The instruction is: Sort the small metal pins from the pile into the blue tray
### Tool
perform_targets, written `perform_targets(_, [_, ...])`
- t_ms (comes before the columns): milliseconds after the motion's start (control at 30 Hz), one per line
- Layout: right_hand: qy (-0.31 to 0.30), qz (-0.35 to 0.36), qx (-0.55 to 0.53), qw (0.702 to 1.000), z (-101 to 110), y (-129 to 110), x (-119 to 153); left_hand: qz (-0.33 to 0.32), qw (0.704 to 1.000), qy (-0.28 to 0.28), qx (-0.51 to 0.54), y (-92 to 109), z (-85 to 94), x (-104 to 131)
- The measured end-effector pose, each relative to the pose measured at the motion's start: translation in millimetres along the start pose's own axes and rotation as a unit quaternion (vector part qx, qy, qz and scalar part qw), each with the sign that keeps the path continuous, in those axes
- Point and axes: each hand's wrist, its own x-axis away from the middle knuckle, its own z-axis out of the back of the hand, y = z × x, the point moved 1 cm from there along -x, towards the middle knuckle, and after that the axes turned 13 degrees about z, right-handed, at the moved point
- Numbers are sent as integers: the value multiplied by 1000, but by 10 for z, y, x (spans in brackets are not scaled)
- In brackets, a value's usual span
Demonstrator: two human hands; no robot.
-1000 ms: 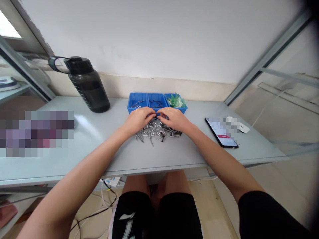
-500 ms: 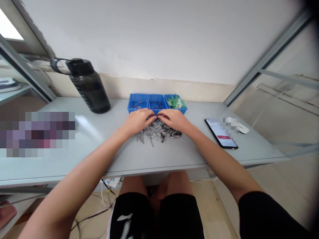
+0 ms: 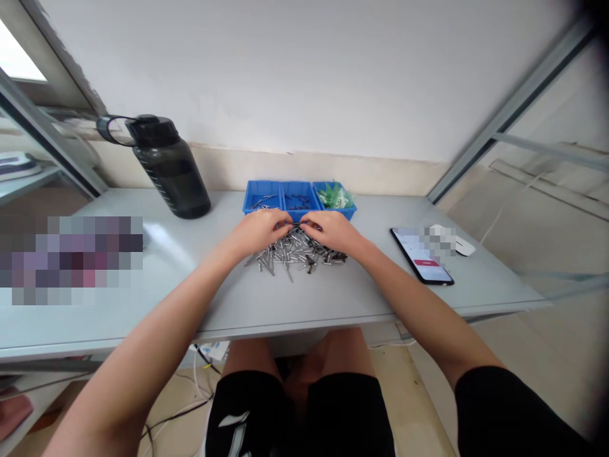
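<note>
A loose pile of small silver and dark metal fasteners [image 3: 288, 252], thin and pin-like, lies on the grey tabletop. Above its back edge, my left hand [image 3: 261, 230] has its fingers curled, thumb and fingertips pinched together. My right hand [image 3: 333, 230] faces it in a similar pinch, its fingertips close to those of the left. Whatever sits between the fingertips is too small to make out. Just behind both hands stands a row of blue bins: the left bin [image 3: 262, 188] holds silver pieces, the middle bin [image 3: 299, 188] dark ones, and the right bin a green plastic bag [image 3: 337, 195].
A large dark water bottle [image 3: 174, 171] stands at the back left. To the right lie a lit phone [image 3: 422, 257] and a white object [image 3: 464, 244], partly blurred out. A pixelated item [image 3: 71, 260] is on the left. The table [image 3: 304, 311] meets a wall behind.
My left hand has shifted slightly left, uncovering more of the pile beneath it. The right hand has barely moved and stays pinched. The bins look unchanged.
</note>
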Motion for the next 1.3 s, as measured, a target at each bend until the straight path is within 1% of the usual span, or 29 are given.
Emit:
perform_targets(67, [-3,0,-2,1000,-1,0,5,19,999,-20,26,-55,24,-23])
perform_targets(133, [-2,-2,-2,1000,-1,6,9,40,995,-66,67,-96,59,-33])
perform_targets(167, [0,-2,-2,1000,0,10,10,42,990,-99,96,-105,80,-28])
perform_targets(200, [1,-3,-2,1000,-1,15,11,35,982,-134,126,-106,101,-17])
perform_targets(267, [-3,1,-5,1000,-7,19,12,9,969,-172,175,-97,140,19])
perform_targets(300, [-7,4,-8,1000,-12,19,13,-6,966,-189,177,-94,148,40])
perform_targets(367, [-12,11,-13,1000,-22,15,14,-19,967,-197,160,-104,137,76])
perform_targets(533, [-12,13,-11,1000,-17,14,19,-8,968,-217,123,-182,22,90])
perform_targets(600, [-8,12,-11,1000,-9,22,20,-11,974,-198,109,-182,-4,69])
perform_targets(633, [-4,14,-12,1000,-6,25,21,-13,980,-173,100,-172,-8,55])
perform_targets(700, [0,17,-16,1000,-6,27,21,-14,992,-99,75,-141,-2,27])
perform_targets(767, [2,22,-16,1000,-10,21,20,-24,998,-30,45,-107,6,8])
perform_targets(833, [6,26,-15,1000,-12,10,18,-39,999,9,17,-82,7,-1])
perform_targets(900, [13,29,-11,999,-8,1,17,-50,998,29,-3,-67,1,-4])
perform_targets(1000, [22,29,-7,999,8,-1,16,-58,997,44,-12,-58,-8,-6])
perform_targets(1133, [26,24,-5,999,28,1,17,-65,997,47,-2,-44,-11,-6])
perform_targets(1300, [12,15,-9,1000,31,5,20,-53,997,46,26,-1,-7,11])
